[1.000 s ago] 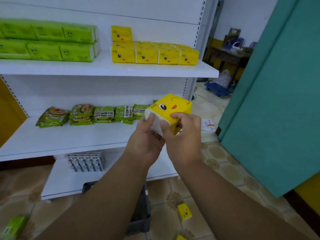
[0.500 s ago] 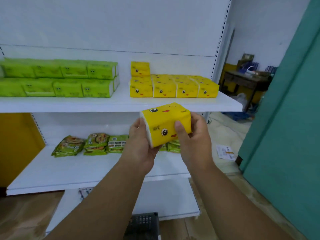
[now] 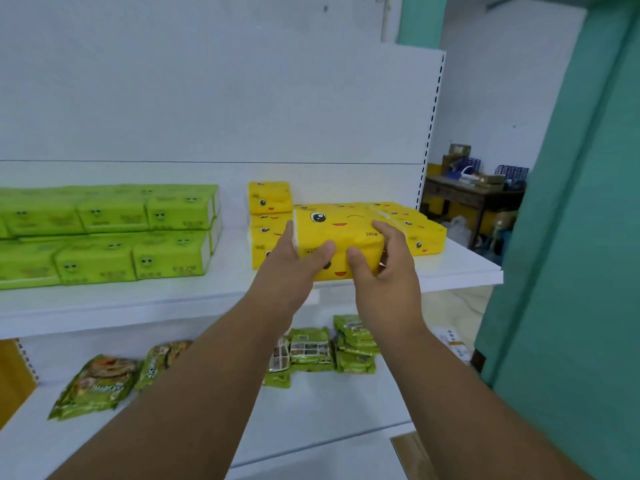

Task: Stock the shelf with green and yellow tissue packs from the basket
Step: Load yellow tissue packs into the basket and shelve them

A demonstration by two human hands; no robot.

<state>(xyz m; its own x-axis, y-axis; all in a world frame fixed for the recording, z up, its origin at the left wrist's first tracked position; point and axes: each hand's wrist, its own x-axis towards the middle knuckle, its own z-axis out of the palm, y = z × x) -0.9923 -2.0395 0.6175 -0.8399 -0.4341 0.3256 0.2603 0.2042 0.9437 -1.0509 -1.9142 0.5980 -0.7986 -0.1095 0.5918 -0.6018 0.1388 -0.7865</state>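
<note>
At upper shelf [image 3: 173, 306] front, L hand [image 3: 287, 268] & R hand [image 3: 384, 271] grip yellow tissue pack [image 3: 337, 233] w/ curled fingers, face outward, prob to match yellow row [image 3: 412, 226] behind; green packs [image 3: 104, 233] grouped left.

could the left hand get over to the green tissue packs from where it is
Probably yes. The green tissue packs sit on the same shelf, with bare shelf between. But the left hand grips the yellow pack with the right hand.
</note>
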